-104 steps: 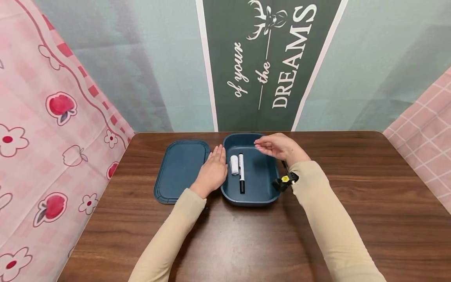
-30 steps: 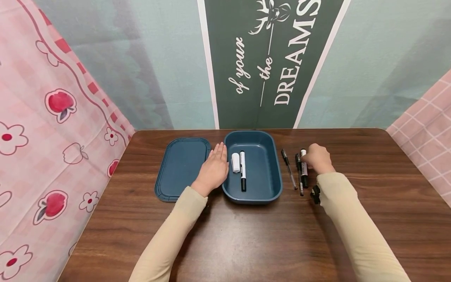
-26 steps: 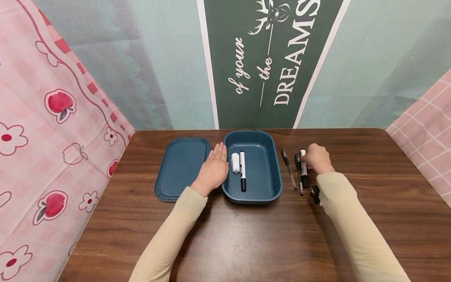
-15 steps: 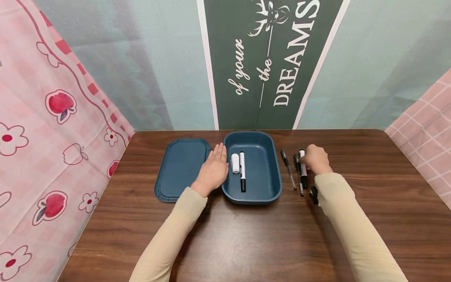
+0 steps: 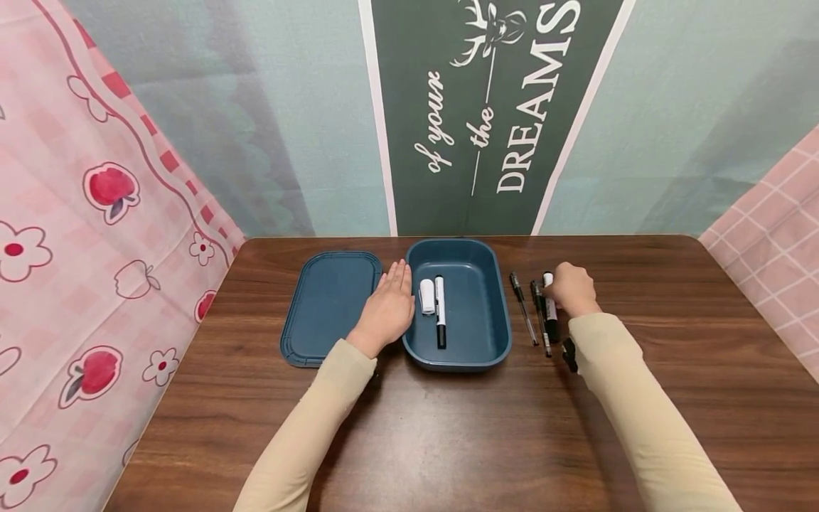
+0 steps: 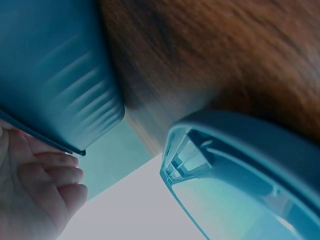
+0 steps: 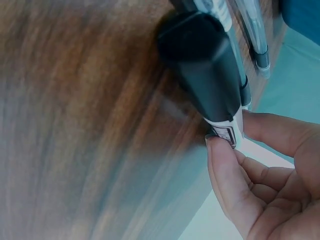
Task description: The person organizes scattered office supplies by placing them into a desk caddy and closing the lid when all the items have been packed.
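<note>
In the head view, my left hand (image 5: 386,313) rests straight-fingered against the left rim of a dark blue box (image 5: 476,313). The left wrist view shows its fingers (image 6: 65,175) at the rim, beside the box's ribbed wall (image 6: 75,95). Inside the box lie a white marker with a black end (image 5: 440,313) and a small white oblong item (image 5: 426,296) of unclear kind. Right of the box, my right hand (image 5: 571,290) pinches a thick black-and-white marker (image 7: 207,65) between thumb and fingers, low at the table. Two slim clear-barrelled pens (image 5: 523,307) lie between the box and that marker.
A flat dark blue lid (image 5: 329,306) lies left of the box, close to my left hand. The brown wooden table (image 5: 448,434) ends at a hanging cloth (image 5: 307,142) behind. Patterned pink cloth (image 5: 109,284) hangs along the left side.
Since the oldest frame, my right hand has gone from the box's right rim to the marker and taken hold. Lately, the marker and nearer pen shifted slightly left. My left hand stays put.
</note>
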Demonstrator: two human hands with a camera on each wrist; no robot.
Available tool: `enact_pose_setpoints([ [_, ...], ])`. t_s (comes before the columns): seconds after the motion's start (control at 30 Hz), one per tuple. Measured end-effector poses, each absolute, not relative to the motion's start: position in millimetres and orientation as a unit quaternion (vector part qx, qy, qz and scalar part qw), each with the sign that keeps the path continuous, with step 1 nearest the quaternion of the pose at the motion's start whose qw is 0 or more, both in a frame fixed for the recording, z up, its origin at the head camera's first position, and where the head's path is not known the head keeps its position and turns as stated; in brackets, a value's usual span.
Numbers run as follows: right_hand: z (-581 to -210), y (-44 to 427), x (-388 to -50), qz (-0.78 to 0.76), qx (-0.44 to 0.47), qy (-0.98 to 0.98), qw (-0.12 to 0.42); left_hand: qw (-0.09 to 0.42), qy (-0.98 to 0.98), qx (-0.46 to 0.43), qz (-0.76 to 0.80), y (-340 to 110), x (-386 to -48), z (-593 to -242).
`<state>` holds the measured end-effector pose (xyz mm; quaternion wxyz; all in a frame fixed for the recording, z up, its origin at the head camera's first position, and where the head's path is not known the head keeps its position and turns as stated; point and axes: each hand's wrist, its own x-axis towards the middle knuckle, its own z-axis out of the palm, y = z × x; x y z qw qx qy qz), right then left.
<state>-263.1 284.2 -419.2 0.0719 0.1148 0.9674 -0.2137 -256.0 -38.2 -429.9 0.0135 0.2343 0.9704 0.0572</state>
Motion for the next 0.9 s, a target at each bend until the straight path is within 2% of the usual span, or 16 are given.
enact_pose_setpoints([
  [0.4,-421.1,291.2,-261.2,-0.237,0.098,0.965,0.057,0.017,0.971,0.231,0.052,-37.7,-256.2,-428.4],
  [0.9,-425.3,316.8,-264.1,-0.368,0.088,0.917,0.131,0.012,0.97,0.236,0.057,-38.1,-254.6,-426.5],
])
